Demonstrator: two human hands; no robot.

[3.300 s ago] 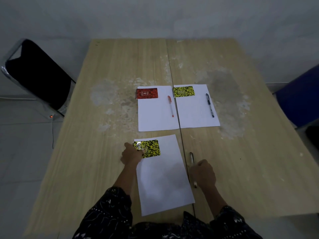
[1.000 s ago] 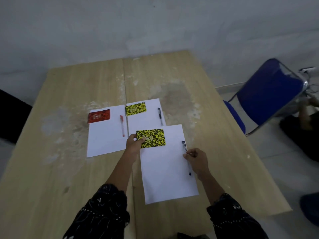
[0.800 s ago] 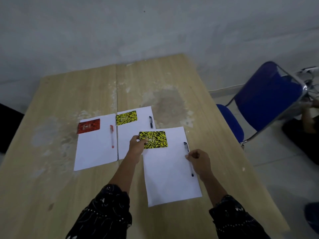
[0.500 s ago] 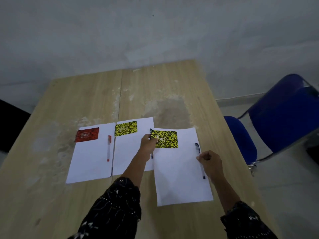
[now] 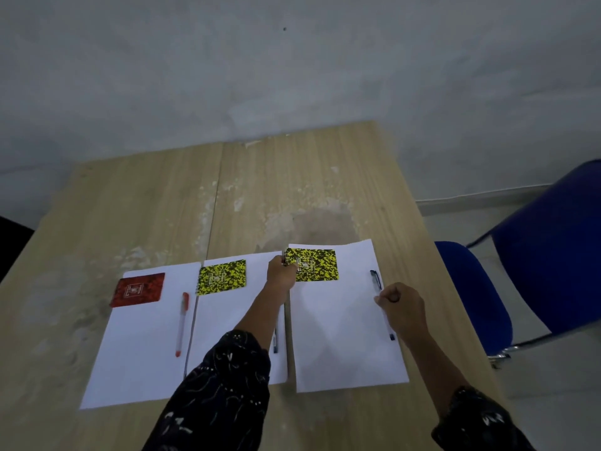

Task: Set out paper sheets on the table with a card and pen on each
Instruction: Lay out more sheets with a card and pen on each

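Three white sheets lie side by side on the wooden table (image 5: 292, 190). The left sheet (image 5: 140, 353) carries a red card (image 5: 138, 289) and a red pen (image 5: 182, 323). On the middle sheet (image 5: 224, 320) sits a yellow-black card (image 5: 222, 277); its dark pen (image 5: 275, 343) is mostly hidden by my left arm. The right sheet (image 5: 338, 336) has another yellow-black card (image 5: 317, 265) at its top left, and my left hand (image 5: 281, 273) pinches that card's left edge. My right hand (image 5: 401, 309) is curled on a black pen (image 5: 375, 278) along the sheet's right edge.
A blue chair (image 5: 536, 255) stands close to the table's right side. The table's right edge runs just beyond the right sheet. A black chair (image 5: 9, 242) shows at the far left. A grey wall rises behind the table's far edge.
The third sheet, with its card and pen under my hands, has slid away from me and to the right, from below the other two into line beside the middle sheet.
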